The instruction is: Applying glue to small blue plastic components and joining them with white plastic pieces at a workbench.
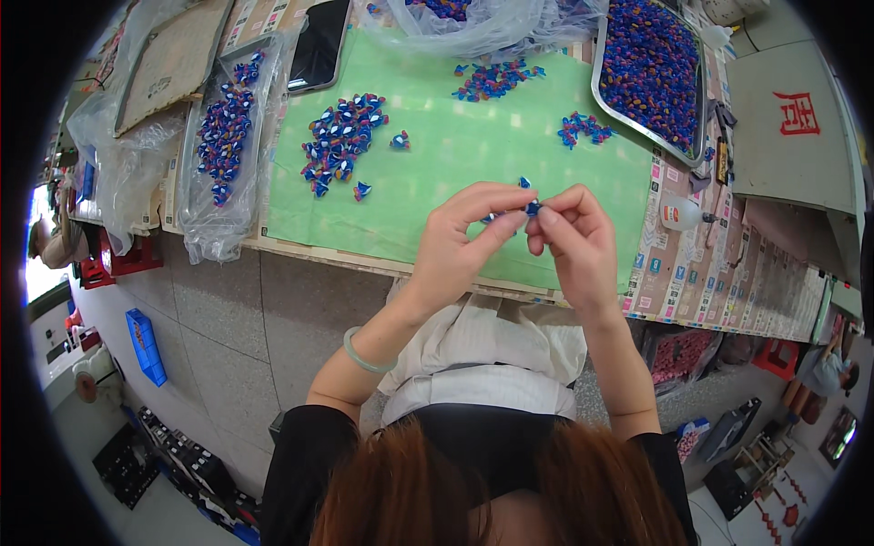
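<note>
Over the near part of a green sheet (437, 155), my two hands meet fingertip to fingertip. Between them is a small blue piece (533, 208), too small to tell its kind. My left hand (460, 238) pinches it with thumb and forefinger; my right hand (580, 238) grips it from the other side. Another small blue-and-white piece (524, 182) shows just beyond my fingers. To the left lies a heap of blue, white and red pieces (341, 141). Farther off are a loose pile of blue and reddish parts (496, 80) and a smaller cluster (584, 130).
A metal tray (596, 86) full of blue and orange parts stands at the far right. Beside it are a small bottle (679, 213) and a grey box (792, 118). At the left are a phone (319, 45), a plastic-lined tray (187, 196) with pieces, and a cardboard panel (168, 68).
</note>
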The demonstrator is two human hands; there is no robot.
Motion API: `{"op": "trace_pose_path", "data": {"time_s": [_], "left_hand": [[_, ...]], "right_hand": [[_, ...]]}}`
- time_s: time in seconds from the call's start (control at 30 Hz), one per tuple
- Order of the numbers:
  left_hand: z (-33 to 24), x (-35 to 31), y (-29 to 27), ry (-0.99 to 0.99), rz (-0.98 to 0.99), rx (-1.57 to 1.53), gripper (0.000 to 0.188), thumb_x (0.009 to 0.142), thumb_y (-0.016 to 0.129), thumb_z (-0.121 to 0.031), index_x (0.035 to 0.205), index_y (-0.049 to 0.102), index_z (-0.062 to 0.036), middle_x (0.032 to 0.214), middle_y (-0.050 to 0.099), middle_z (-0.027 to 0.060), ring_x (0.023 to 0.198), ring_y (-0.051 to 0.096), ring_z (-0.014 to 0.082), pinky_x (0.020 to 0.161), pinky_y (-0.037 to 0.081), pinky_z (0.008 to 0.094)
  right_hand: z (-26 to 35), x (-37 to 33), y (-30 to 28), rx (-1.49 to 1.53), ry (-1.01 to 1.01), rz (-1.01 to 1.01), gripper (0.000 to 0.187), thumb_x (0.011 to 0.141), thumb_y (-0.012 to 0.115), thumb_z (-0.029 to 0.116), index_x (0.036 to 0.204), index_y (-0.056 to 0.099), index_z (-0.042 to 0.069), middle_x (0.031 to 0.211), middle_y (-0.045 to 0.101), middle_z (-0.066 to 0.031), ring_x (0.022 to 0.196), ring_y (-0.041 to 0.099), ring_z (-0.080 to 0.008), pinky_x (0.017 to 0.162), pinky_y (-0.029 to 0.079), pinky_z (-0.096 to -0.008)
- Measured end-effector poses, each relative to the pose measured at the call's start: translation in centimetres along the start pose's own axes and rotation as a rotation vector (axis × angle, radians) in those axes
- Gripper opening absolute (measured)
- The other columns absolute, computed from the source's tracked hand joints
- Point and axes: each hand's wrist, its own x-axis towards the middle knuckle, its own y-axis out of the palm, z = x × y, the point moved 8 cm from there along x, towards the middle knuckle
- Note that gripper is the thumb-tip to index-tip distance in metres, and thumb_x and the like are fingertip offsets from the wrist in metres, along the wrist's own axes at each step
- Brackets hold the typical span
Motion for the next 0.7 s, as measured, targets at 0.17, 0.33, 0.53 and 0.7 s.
{"op": "trace_pose_path", "data": {"time_s": [0.17, 0.33, 0.53, 0.7], "left_hand": [[0.4, 0.0, 0.6, -0.087, 0.021, -0.189, 0.02, 0.076, 0.055, -0.003, 0.096, 0.058, 0.0002, 0.091, 0.058, 0.0068, 0.083, 0.053, 0.0126, 0.076, 0.042, 0.0227], [2.0, -0.3, 1.3, -0.334, 0.03, -0.619, 0.02, 0.08, 0.053, -0.006, 0.099, 0.054, 0.0008, 0.089, 0.057, 0.0063, 0.081, 0.054, 0.0112, 0.073, 0.043, 0.0235], [3.3, -1.0, 2.3, -0.533, 0.083, -0.945, 0.016, 0.082, 0.051, -0.009, 0.096, 0.053, -0.0013, 0.085, 0.057, 0.0041, 0.077, 0.054, 0.0097, 0.071, 0.045, 0.0241], [3.1, -1.1, 2.3, -0.553, 0.04, -0.851, 0.015, 0.082, 0.051, -0.009, 0.095, 0.053, -0.0018, 0.084, 0.057, 0.0037, 0.076, 0.054, 0.0099, 0.07, 0.045, 0.0238]], "right_hand": [[-2.2, -0.9, 1.1, 0.56, 0.429, 0.08, 0.008, 0.083, 0.047, 0.009, 0.083, 0.048, 0.001, 0.068, 0.054, -0.0047, 0.056, 0.048, -0.009, 0.053, 0.038, -0.0219], [1.4, -1.0, 0.3, -0.155, -0.098, -0.047, 0.011, 0.079, 0.051, 0.001, 0.089, 0.052, -0.002, 0.077, 0.053, -0.0068, 0.069, 0.05, -0.011, 0.063, 0.039, -0.021], [3.2, -1.8, 0.9, -0.458, -0.381, -0.061, 0.012, 0.075, 0.054, -0.005, 0.087, 0.056, -0.004, 0.085, 0.052, -0.0087, 0.077, 0.05, -0.013, 0.068, 0.039, -0.0214], [3.3, -1.8, 0.4, -0.43, -0.356, -0.119, 0.012, 0.074, 0.055, -0.004, 0.086, 0.056, -0.003, 0.085, 0.052, -0.0085, 0.077, 0.049, -0.0124, 0.067, 0.039, -0.0206]]}}
